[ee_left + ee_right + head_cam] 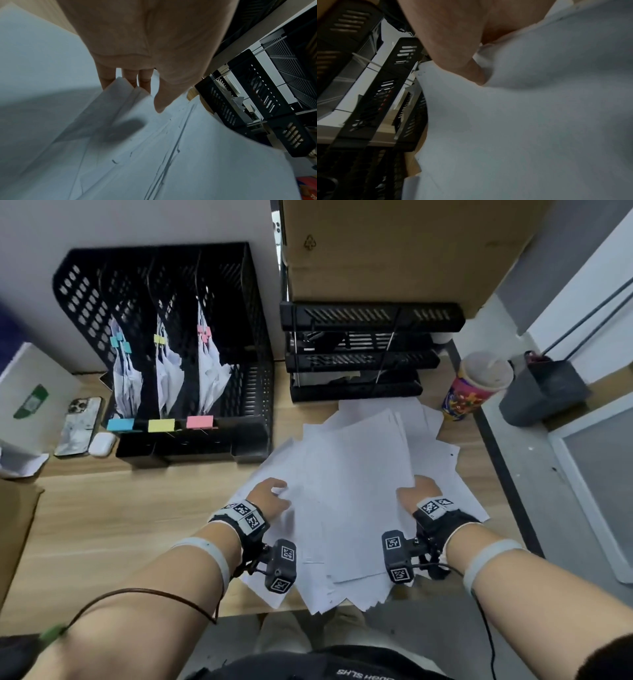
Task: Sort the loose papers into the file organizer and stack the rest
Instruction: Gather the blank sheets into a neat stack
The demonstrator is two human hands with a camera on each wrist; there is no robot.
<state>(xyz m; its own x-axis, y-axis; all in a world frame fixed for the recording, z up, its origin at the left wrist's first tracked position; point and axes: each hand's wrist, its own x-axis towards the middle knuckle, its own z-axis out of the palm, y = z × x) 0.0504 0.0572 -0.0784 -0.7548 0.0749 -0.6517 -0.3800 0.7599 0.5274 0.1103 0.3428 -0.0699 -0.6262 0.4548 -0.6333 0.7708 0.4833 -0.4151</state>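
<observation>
**Clipped bundles filed, loose sheets being gathered**

Nearest the person, a fanned spread of white papers [356,494] lies on the wooden desk [113,529], its near edge hanging over the desk front. The left hand [270,498] grips the spread's left side, fingers tucked under several sheets and thumb on top, as the left wrist view shows. The right hand [416,494] pinches the right side, thumb pressed on the top sheet and fingers hidden beneath.

Judging by this, sorting looks done and stacking is only starting: the sheets are skewed and need squaring into one pile.

Further back on the left, the upright black file organizer [171,337] holds three clipped bundles in separate slots, labelled blue, yellow and pink. To its left lie a phone [80,426] and an earbud case [102,444]. Straight behind the papers stands a tiered tray rack [363,354], touching their far edge, with a lidded cup [474,386] just beside them on the right; both crowd the space for squaring.
</observation>
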